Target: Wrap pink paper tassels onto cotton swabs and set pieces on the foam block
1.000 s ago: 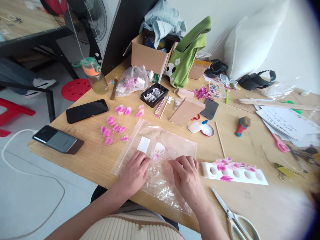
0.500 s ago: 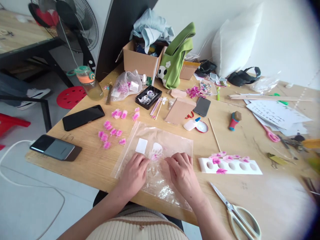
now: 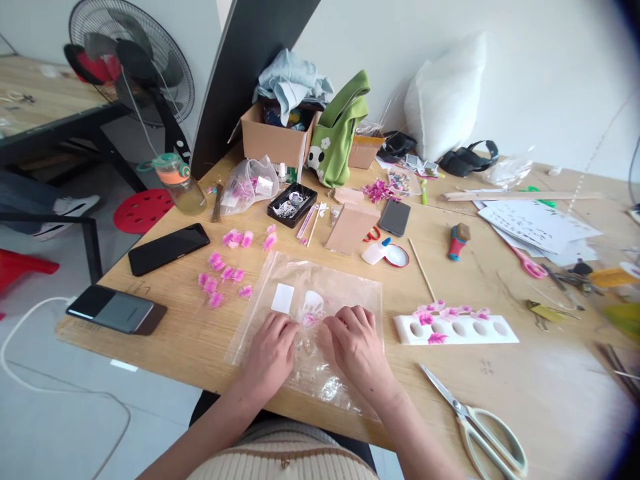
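My left hand (image 3: 271, 352) and my right hand (image 3: 359, 347) rest over a clear plastic bag (image 3: 350, 283) lying flat at the table's front edge. Both hands are closed, thumb and fingers pinched together, a short gap apart. Whatever sits in the fingertips is too small to make out. Between them, at the bag, shows a small pink and white piece (image 3: 313, 319). A white rectangular card (image 3: 283, 298) lies just beyond my left hand. Several pink fluffy petal pieces (image 3: 227, 273) are scattered to the left of the bag.
Right of my hands is a white holder with round hollows (image 3: 470, 330), pink petals on it. Scissors (image 3: 463, 410) lie nearer, blades half apart. Two phones (image 3: 170, 249) lie at left. A black tray (image 3: 293, 205), bottle (image 3: 180, 190) and green bag (image 3: 340, 133) stand farther back.
The head view has tilted and shifted slightly, so the table's far objects sit lower and more to the left. Both hands stay pinched over the bag, with hardly any movement.
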